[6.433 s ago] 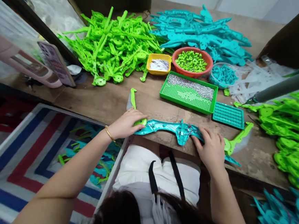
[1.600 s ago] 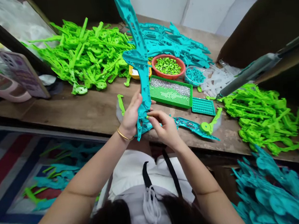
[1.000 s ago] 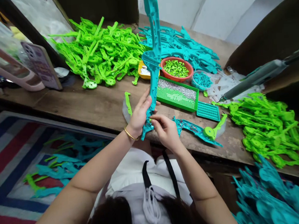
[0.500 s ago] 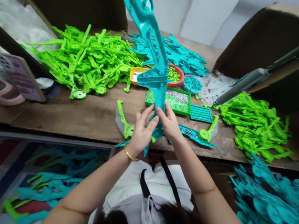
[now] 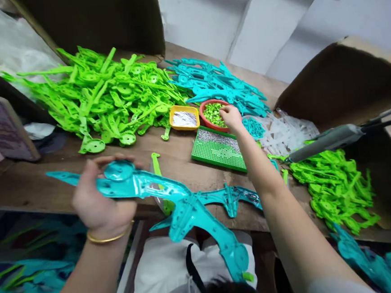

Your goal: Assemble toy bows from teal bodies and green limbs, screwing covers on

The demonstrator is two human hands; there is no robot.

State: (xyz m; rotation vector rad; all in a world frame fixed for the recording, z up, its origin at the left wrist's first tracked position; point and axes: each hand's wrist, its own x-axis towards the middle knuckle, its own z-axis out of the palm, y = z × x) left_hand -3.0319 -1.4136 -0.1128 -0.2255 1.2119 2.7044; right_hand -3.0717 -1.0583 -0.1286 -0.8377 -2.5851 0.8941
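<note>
A long teal bow-shaped plastic part (image 5: 183, 210) is held near its left end by my left hand (image 5: 101, 199), its fingers wrapped behind it. It slants down to the right over my lap, with a small green piece at its lower end. My right hand (image 5: 231, 117) reaches to the right rim of a red bowl (image 5: 207, 124) of small green pieces. Its fingers are pinched together, and whatever they hold is too small to make out. Another teal part (image 5: 232, 200) lies on the table behind the held one.
Green parts (image 5: 110, 94) are heaped at the back left, teal parts (image 5: 217, 84) at the back. A yellow tray (image 5: 185, 125) and a green perforated tray (image 5: 216, 156) stand near the bowl. More green parts (image 5: 334, 189) and a grey tool (image 5: 327, 143) are at the right.
The held teal part has swung from upright to slanting across my lap. My left hand has moved left with it. My right hand has let go of it and moved up to the red bowl.
</note>
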